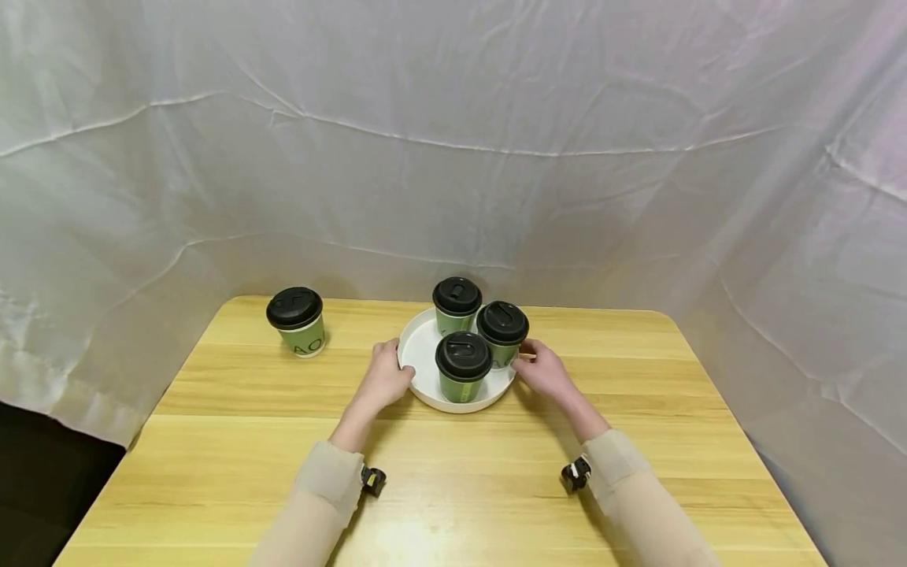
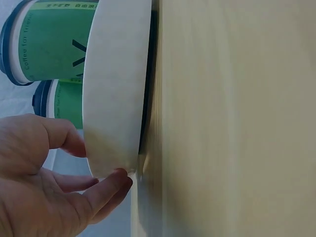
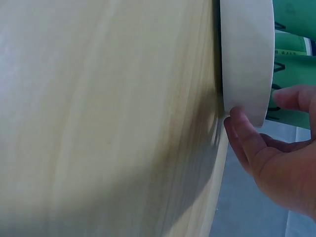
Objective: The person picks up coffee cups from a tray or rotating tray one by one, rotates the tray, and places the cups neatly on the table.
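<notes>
A round white tray (image 1: 420,352) carries three green paper coffee cups with black lids: one at the front (image 1: 464,362), one at the right (image 1: 503,324) and one at the back (image 1: 457,299). At the tray's left edge my left hand (image 1: 381,379) grips it, thumb at the rim and fingertips at the lower edge of the wall (image 2: 116,89). My right hand (image 1: 549,374) holds the opposite edge likewise, its thumb (image 3: 294,96) over the rim beside a cup and fingertips low on the wall (image 3: 247,59).
Another lidded green coffee cup (image 1: 298,321) stands upright at the back left of the wooden table (image 1: 460,480). Pale cloth (image 1: 453,189) hangs behind the table and along its sides. A small black wrist camera (image 1: 373,479) sits at my left sleeve, another (image 1: 575,474) at my right.
</notes>
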`<state>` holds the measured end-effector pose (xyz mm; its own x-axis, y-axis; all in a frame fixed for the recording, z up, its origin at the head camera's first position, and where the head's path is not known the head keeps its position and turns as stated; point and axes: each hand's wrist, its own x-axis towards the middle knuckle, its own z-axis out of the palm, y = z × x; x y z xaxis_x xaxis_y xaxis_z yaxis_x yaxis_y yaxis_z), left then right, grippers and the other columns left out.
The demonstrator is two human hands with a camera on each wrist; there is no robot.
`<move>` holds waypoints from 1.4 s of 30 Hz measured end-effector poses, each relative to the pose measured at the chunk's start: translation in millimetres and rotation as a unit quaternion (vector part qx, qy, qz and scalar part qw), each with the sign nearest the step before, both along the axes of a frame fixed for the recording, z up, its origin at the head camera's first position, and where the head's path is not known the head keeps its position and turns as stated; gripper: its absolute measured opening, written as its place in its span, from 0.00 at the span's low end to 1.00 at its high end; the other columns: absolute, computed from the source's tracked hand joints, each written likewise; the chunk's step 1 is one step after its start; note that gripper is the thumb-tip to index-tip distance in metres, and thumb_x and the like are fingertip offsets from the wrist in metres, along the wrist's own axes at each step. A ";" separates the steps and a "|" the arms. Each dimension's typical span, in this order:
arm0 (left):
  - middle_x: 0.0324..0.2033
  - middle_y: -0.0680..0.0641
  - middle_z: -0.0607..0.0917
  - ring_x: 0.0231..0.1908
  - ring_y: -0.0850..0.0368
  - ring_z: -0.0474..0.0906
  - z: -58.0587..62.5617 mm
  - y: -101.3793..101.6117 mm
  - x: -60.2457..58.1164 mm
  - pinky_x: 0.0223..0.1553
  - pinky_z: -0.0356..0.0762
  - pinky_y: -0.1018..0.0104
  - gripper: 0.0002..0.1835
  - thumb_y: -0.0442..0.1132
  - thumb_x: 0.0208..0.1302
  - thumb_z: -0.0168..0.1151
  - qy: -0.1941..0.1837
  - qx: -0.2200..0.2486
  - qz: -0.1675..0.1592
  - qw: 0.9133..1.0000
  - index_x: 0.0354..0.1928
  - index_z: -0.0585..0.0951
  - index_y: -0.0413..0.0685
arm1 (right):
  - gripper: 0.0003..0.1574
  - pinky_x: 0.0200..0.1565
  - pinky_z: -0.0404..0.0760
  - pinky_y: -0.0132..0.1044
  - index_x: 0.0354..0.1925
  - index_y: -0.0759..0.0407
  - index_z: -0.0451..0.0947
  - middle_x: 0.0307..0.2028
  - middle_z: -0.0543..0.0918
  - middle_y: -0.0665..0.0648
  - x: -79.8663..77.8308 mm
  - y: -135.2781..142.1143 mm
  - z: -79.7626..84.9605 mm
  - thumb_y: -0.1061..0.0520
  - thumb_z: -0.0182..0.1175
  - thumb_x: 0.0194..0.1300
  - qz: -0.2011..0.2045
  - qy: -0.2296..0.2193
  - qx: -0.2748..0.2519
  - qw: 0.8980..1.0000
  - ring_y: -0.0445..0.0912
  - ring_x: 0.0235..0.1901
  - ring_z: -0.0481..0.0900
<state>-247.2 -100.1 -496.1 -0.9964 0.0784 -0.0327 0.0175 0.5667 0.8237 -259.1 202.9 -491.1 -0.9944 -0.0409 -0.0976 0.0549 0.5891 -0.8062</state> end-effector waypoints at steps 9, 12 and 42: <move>0.67 0.23 0.66 0.68 0.32 0.68 0.8 -5.5 -11.2 0.74 0.63 0.42 0.36 0.29 0.66 0.54 0.009 -0.024 -0.012 1.000 0.75 0.59 0.24 | 0.34 0.65 0.77 0.55 0.68 0.73 0.70 0.65 0.76 0.73 -2.8 -1.2 1.0 0.61 0.53 0.66 0.008 0.005 0.027 1.000 0.66 0.63 0.77; 0.66 0.23 0.67 0.67 0.32 0.68 1.7 -6.5 -11.5 0.73 0.63 0.42 0.35 0.29 0.66 0.54 0.015 -0.022 -0.007 1.000 0.74 0.61 0.23 | 0.33 0.64 0.78 0.55 0.67 0.72 0.71 0.64 0.77 0.73 -3.9 -1.6 -0.6 0.61 0.54 0.65 0.012 0.007 0.032 0.999 0.65 0.61 0.78; 0.59 0.28 0.70 0.55 0.40 0.71 1.6 -1.1 11.8 0.63 0.74 0.45 0.33 0.29 0.64 0.59 0.012 0.022 0.006 1.000 0.71 0.66 0.23 | 0.34 0.67 0.73 0.58 0.70 0.74 0.66 0.66 0.75 0.74 15.3 -8.1 4.0 0.64 0.52 0.68 0.010 0.018 0.031 0.999 0.66 0.65 0.75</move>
